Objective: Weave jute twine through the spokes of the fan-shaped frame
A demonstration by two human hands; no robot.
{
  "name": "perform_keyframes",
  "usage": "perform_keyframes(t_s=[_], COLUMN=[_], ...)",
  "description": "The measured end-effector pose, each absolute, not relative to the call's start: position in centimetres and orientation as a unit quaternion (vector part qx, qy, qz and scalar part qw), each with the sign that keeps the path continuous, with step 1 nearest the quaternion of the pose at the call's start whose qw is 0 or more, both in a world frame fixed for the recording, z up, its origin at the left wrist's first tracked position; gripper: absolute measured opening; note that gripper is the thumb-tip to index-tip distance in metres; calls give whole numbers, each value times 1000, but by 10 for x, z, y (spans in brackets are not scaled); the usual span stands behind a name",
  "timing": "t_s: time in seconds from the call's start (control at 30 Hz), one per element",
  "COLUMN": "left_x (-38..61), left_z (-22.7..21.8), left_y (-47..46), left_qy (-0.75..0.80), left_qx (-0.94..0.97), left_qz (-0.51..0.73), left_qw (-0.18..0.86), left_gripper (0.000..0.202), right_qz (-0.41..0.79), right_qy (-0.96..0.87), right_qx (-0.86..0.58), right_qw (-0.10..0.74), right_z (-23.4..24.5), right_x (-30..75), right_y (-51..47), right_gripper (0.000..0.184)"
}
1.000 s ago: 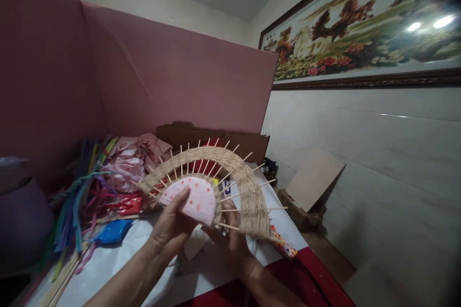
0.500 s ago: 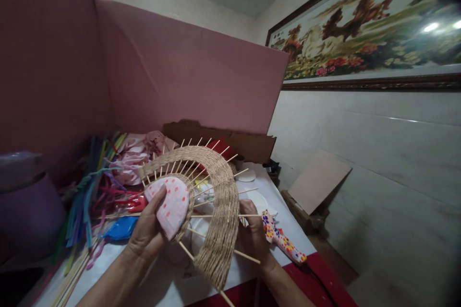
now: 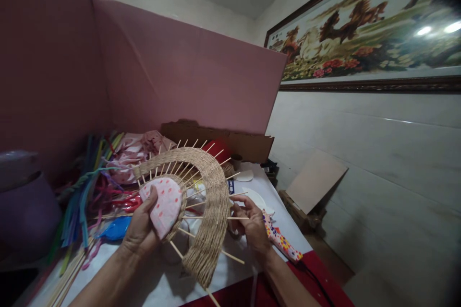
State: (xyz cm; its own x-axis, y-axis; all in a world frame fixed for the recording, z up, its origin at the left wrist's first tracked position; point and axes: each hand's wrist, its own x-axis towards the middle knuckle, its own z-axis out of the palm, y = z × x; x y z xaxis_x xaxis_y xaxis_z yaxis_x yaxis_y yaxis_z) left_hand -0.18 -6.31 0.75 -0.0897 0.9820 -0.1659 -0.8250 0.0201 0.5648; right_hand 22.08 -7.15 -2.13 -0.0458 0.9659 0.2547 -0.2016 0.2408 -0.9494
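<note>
A fan-shaped woven piece (image 3: 212, 196) is held up over the table, its band of twisted straw-coloured cord threaded through thin wooden sticks that radiate outward. At its centre sits a half-round pad (image 3: 167, 201) covered in pale pink fabric with red dots. My left hand (image 3: 142, 223) grips this pad, thumb on the front and fingers behind. My right hand (image 3: 252, 223) is at the outer right edge, its fingers bent around the stick ends there. Whether those fingers pinch a stick or a cord behind the band is hard to see.
A flower-patterned glue gun (image 3: 283, 242) with a black cable lies at the right. Left are coloured pipe cleaners (image 3: 84, 201), a blue packet (image 3: 115, 229), loose sticks (image 3: 74, 268) and pink fabric (image 3: 144, 146). Cardboard (image 3: 248, 143) and a pink partition (image 3: 194, 72) stand behind.
The woven piece and my left hand have shifted slightly left. My right hand has come out from behind the edge, so more of its fingers and back show.
</note>
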Motion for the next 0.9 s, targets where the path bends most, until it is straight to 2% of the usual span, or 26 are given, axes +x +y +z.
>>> perform_keyframes(t_s=[0.2,0.37,0.73,0.9], left_x=[-4,-6,0,6], left_z=[4,5,1,3], left_y=[-61,-62,-68,-77], left_qy=[277,287,296,322], left_qx=[148,158,163,184], left_qz=[676,646,606,574], left_qw=[666,689,720,730], left_gripper=[25,21,28,20], right_qz=[513,466,497,488], right_qy=[-504,-516,-531,-523], right_qx=[-348,-370,-355,-353], right_qw=[602,616,587,603], right_z=[-22,-19,-26,-27], right_x=[218,221,221,219], right_y=[-74,-75,-75,-78], right_gripper=[20,14,18,19])
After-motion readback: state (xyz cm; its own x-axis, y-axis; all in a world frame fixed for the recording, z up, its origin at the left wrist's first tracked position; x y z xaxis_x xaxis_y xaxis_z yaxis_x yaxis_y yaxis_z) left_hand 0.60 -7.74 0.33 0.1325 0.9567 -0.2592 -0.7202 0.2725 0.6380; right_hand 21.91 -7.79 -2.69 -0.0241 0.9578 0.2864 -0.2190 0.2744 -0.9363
